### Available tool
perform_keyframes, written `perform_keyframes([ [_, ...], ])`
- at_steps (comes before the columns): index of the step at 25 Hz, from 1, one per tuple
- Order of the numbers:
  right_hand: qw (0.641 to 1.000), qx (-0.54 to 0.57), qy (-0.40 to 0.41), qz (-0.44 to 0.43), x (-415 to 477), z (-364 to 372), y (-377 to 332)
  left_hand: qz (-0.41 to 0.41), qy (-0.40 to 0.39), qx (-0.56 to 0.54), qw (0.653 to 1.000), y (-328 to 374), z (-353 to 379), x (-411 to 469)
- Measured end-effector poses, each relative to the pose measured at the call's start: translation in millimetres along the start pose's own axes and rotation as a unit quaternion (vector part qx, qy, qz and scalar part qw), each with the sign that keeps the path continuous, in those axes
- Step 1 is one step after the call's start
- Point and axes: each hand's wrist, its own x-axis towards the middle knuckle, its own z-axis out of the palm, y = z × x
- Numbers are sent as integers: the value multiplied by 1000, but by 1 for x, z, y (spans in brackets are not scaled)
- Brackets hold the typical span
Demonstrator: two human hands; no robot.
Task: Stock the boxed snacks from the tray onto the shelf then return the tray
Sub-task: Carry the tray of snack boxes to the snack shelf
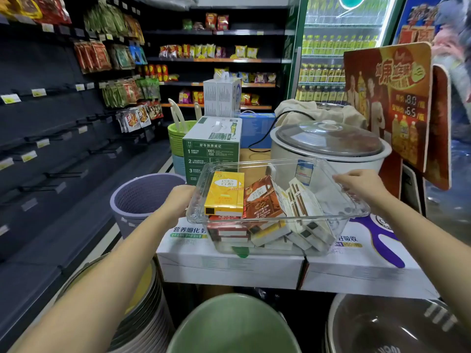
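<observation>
Head view: clear tray [254,163] at centre, tilted, low over two white cartons [229,266]; touching them or lifted, impossible to tell. Gripped at the left wall by the left hand [178,200], fingers curled round the rim, and at the far right rim by the right hand [362,184], fingers bent over the edge. Inside, leaning and stacked: a yellow box [224,193] at left, a brown box [262,197] just beside it, white boxes [303,200] tilted at right, a red box [226,230] lying beneath. Behind the tray, a rice cooker [328,146] with glass lid; left of that, a green carton [211,149]. Purple basket [142,197] near the left hand. Dark shelf [51,149] with price tags along the left.
</observation>
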Motion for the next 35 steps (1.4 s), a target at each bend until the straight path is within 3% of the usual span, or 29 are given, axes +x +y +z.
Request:
perform_keyframes([
  [5, 1000, -2, -9, 0, 2, -1, -3, -9, 1, -93, 996, 3, 3, 3],
  [12, 1000, -5, -16, 9, 4, 1, -1, 26, 11, 33, 999, 12, 4, 5],
  [21, 997, 33, 69, 7, -37, -32, 5, 93, 23, 62, 993, 31, 9, -23],
  [29, 981, -3, 182, 64, -152, -110, 37, 205, -50, 73, 975, 58, 62, -80],
  [35, 944, -41, 298, 138, -266, -159, 84, 245, -181, 36, 952, 60, 137, -126],
])
